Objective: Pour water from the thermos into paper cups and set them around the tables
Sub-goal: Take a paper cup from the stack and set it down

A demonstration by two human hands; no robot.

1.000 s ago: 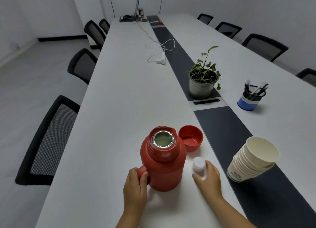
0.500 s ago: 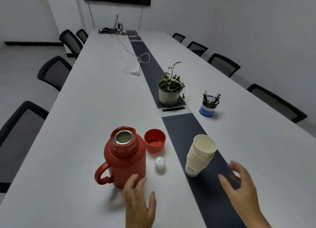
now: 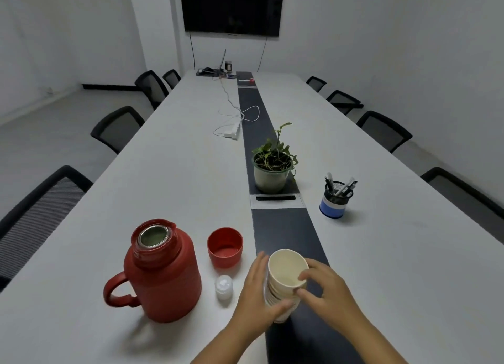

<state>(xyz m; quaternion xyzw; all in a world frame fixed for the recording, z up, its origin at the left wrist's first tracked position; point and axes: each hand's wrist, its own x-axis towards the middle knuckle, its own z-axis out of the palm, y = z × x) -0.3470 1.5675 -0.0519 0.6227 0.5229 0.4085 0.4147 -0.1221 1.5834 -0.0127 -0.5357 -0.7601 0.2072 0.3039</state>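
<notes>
A red thermos [image 3: 163, 273] stands open on the white table [image 3: 169, 178], its handle pointing left. Its red cap [image 3: 225, 247] lies mouth-up to the right, and the white stopper [image 3: 224, 286] sits just in front of the cap. A stack of cream paper cups [image 3: 283, 279] leans on the dark centre strip [image 3: 289, 232]. My left hand [image 3: 256, 301] wraps around the stack's left side. My right hand [image 3: 327, 295] pinches the rim of the top cup with thumb and fingers.
A potted plant [image 3: 271, 170] stands on the centre strip, with a blue pen holder [image 3: 336, 200] to its right. A white charger and cable [image 3: 234, 126] lie farther back, a laptop [image 3: 215, 69] at the far end. Black chairs [image 3: 38, 208] line both sides.
Both hands left the thermos and stopper and moved right to the cup stack; they now hold it. The view has lifted toward the far wall.
</notes>
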